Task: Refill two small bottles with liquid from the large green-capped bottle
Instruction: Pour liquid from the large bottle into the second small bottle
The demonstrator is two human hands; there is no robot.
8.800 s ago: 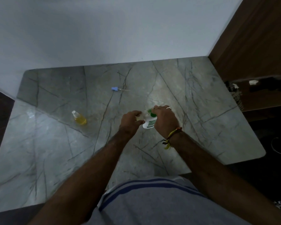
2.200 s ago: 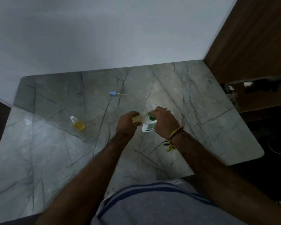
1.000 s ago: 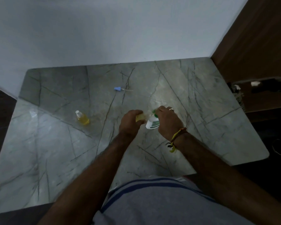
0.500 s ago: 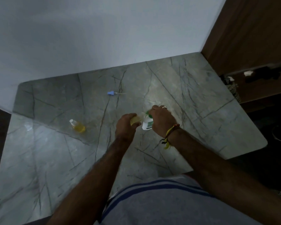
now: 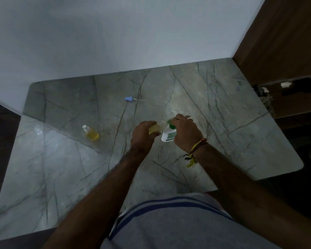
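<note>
Both forearms reach forward from the bottom of the view and converge toward the middle, the two hands close together with a narrow gap between them. The left hand (image 5: 144, 132) shows its back to the camera, its fingers curled round a small bottle (image 5: 155, 128) of yellowish liquid held at its thumb side. The right hand (image 5: 186, 133), also back up, has its fingers curled round the large green-capped bottle (image 5: 167, 135), with a ring on one finger and a yellow, red and dark thread band tied round the wrist.
</note>
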